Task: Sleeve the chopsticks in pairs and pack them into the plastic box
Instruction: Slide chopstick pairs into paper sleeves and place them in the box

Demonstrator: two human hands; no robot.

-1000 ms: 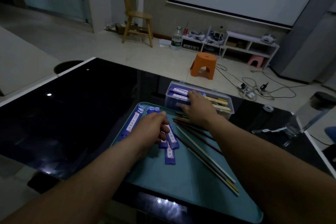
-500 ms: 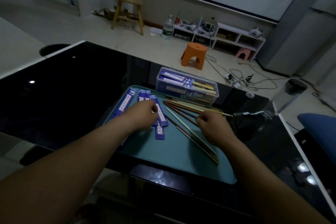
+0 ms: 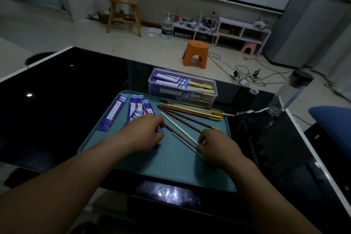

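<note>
A teal tray lies on the black table. Several blue paper sleeves lie on its left part. Loose chopsticks, white and dark red, are spread over its back and middle. Behind the tray stands the clear plastic box with sleeved pairs inside. My left hand rests on the sleeves, its fingers curled round one blue sleeve. My right hand pinches the near ends of a white chopstick and a dark red one lying on the tray.
The glossy black table extends left and right of the tray. A clear bottle with a black cap stands at the table's right edge, a tape roll near it. On the floor beyond are an orange stool and cables.
My right hand came back from the plastic box to the loose chopsticks on the tray and took hold of their near ends. My left hand stayed on the sleeves.
</note>
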